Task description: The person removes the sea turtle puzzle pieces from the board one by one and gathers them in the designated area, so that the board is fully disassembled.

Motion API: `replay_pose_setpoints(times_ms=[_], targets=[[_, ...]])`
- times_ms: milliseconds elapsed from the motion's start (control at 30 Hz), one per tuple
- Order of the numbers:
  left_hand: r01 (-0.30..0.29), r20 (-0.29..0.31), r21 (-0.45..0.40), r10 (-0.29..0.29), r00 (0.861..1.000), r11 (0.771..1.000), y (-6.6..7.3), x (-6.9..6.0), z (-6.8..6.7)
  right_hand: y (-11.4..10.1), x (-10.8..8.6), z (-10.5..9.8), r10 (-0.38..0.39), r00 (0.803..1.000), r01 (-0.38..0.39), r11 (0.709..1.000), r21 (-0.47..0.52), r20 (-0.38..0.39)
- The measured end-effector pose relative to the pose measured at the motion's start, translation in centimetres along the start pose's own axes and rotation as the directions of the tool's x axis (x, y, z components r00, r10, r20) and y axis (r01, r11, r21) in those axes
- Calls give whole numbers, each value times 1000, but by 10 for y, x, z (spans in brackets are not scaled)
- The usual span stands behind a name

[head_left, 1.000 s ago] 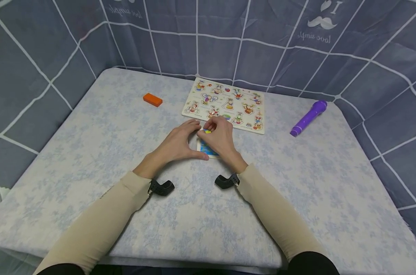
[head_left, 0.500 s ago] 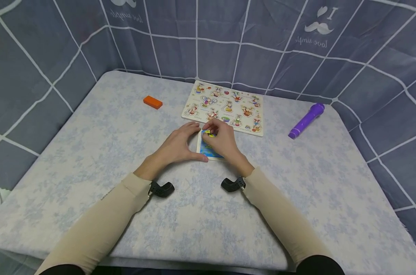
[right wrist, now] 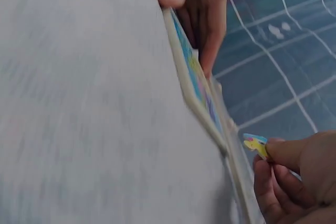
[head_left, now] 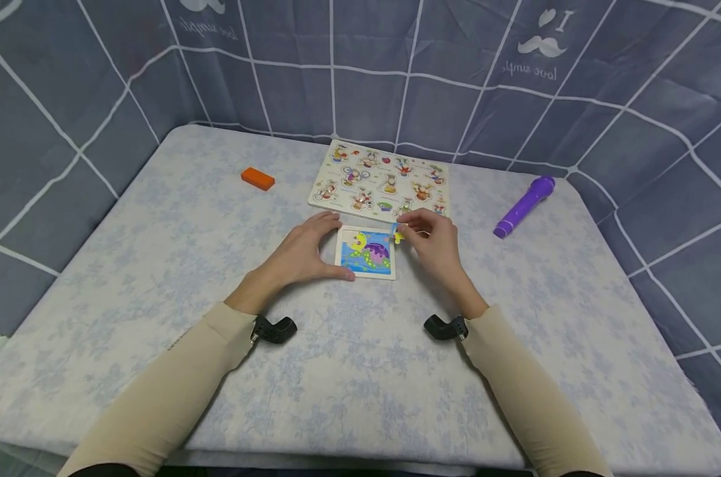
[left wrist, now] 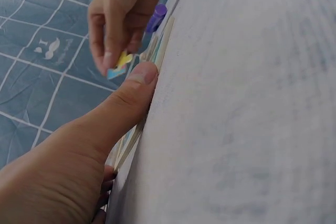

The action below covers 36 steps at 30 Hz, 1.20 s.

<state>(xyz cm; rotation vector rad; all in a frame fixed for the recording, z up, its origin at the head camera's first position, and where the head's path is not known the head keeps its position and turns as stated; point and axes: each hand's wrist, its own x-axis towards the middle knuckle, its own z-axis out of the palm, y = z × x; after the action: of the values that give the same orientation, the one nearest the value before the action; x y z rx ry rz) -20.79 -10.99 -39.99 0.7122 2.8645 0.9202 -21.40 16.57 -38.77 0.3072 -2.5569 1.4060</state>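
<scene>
A small square jigsaw puzzle (head_left: pixel 375 255) lies on the table in the head view, showing a yellow and purple turtle on blue within a pale frame. My left hand (head_left: pixel 303 255) grips its left side, thumb on the near edge and fingers at the far edge. Just off the puzzle's right side, my right hand (head_left: pixel 437 245) pinches a small puzzle piece (head_left: pixel 398 235) between thumb and fingertips. Yellow and blue show on that puzzle piece (right wrist: pixel 256 144) in the right wrist view, where it is held above the surface. My right fingers partly hide it.
Behind the puzzle lies a larger cream picture board (head_left: pixel 378 179) with several cartoon figures. An orange block (head_left: pixel 257 178) is at the back left, and a purple toy microphone (head_left: pixel 524 207) at the right. Grey gridded curtains (head_left: pixel 301 86) hang behind the patterned tablecloth (head_left: pixel 348 377).
My right hand has moved right, from over the puzzle to beyond its right edge, with the puzzle piece in its fingers. The turtle picture is uncovered. My left hand keeps its hold.
</scene>
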Motion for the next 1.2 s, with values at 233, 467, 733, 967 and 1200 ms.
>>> replay_pose_setpoints(times_ms=[233, 467, 733, 967, 1200], targets=[[-23, 15, 12, 23, 1000, 1000, 0, 0, -3, 18, -8, -12, 29, 999, -33, 988, -154, -31], [-50, 25, -13, 51, 998, 999, -1, 1, -4, 21, -12, -13, -30, 999, 26, 973, -229, -16], [-45, 39, -11, 45, 998, 999, -4, 1, -4, 20, -14, -10, -83, 995, 94, 958, -272, 52], [-45, 35, -18, 46, 998, 999, -4, 0, -4, 17, -14, -4, -172, 985, 164, 947, -277, -3], [-63, 39, -22, 64, 997, 998, -3, 1, -3, 1, -20, 10, -255, 958, 277, 942, -190, 135]])
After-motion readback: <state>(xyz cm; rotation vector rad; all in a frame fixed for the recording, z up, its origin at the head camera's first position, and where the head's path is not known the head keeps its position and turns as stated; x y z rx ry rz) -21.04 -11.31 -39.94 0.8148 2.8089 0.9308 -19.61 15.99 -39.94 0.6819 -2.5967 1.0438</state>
